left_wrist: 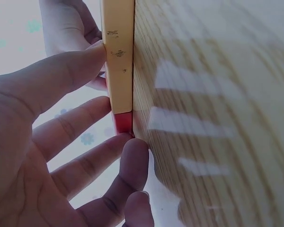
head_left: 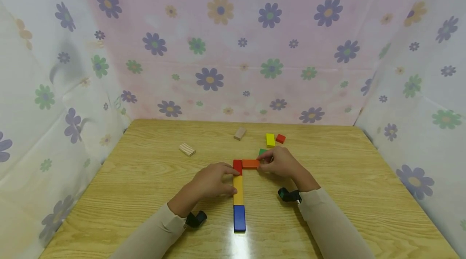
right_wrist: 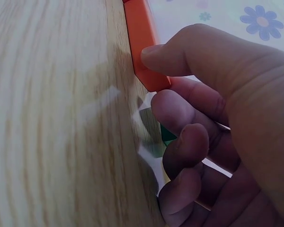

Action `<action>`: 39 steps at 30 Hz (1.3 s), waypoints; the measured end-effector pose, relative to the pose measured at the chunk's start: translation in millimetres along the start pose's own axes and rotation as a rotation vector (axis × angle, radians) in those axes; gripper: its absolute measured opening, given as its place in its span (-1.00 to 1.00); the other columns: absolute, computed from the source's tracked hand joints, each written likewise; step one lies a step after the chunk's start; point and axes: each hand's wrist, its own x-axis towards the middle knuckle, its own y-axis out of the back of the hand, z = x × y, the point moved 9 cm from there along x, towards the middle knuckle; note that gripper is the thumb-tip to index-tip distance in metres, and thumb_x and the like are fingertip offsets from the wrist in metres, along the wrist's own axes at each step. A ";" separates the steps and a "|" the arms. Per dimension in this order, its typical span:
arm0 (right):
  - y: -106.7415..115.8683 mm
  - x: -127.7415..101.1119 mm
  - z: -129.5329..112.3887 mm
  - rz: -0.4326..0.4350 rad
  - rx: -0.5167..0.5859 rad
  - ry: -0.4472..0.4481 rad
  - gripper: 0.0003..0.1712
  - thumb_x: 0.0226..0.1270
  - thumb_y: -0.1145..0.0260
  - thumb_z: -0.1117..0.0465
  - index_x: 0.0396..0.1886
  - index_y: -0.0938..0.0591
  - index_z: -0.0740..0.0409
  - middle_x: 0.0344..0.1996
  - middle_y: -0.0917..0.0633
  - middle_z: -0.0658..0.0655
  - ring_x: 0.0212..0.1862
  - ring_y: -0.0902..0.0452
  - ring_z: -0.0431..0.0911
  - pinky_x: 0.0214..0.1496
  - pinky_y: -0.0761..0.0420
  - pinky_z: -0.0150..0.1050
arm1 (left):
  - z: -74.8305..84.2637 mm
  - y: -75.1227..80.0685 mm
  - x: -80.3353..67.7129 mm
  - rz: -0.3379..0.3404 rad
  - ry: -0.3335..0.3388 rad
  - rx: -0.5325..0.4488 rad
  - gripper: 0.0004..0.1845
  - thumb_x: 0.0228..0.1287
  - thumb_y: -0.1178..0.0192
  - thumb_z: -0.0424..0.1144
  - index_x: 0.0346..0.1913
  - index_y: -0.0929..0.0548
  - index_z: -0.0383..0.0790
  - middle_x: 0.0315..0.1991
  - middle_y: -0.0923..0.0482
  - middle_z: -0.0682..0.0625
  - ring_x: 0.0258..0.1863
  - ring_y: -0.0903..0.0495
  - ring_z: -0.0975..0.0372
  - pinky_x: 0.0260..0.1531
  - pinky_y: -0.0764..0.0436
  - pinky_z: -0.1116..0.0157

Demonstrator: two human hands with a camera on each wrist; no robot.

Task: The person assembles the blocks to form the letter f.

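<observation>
A column of wooden blocks runs down the middle of the table in the head view: a red block (head_left: 237, 165) at the far end, a yellow-orange block (head_left: 238, 195), then a blue block (head_left: 239, 218) nearest me. My left hand (head_left: 211, 181) lies along the column's left side, fingers spread. Its fingertips touch the red and yellow-orange blocks, the thumb resting against the yellow-orange one's side. An orange block (head_left: 250, 164) extends rightward from the red one. Between thumb and index finger, my right hand (head_left: 282, 162) pinches the orange block's right end. A green block (head_left: 263, 152) is partly hidden behind that hand.
Behind the right hand lie a yellow block (head_left: 270, 140) and a small red block (head_left: 280, 138). A plain wooden block (head_left: 240, 133) is at the back middle, a grooved wooden piece (head_left: 187, 149) to the left. Flowered cloth (head_left: 233, 48) surrounds the wood-grain table (head_left: 145, 194).
</observation>
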 end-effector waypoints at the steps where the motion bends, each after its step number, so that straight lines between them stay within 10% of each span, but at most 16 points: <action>1: -0.5 0.1 0.6 -0.001 0.001 0.000 -0.76 0.26 -0.54 0.13 -0.07 -0.84 -0.03 -0.49 -0.68 -0.08 -0.47 -0.49 -0.13 -0.46 -0.47 -0.31 | 0.0 -0.2 0.1 -0.001 0.001 -0.003 -0.47 0.20 -0.52 -0.01 0.24 -0.72 0.05 0.38 -0.55 -0.02 0.38 -0.51 -0.01 0.28 -0.53 -0.06; 39: -6.6 0.9 0.9 -0.009 0.038 -0.005 -0.67 0.22 -0.59 0.05 -0.03 -0.80 -0.03 -0.48 -0.67 -0.04 -0.43 -0.54 -0.11 -0.38 -0.57 -0.26 | -6.2 -5.3 5.2 -0.003 0.007 0.011 -0.46 0.17 -0.53 0.02 0.24 -0.72 0.09 0.31 -0.61 0.08 0.37 -0.52 0.07 0.29 -0.53 -0.03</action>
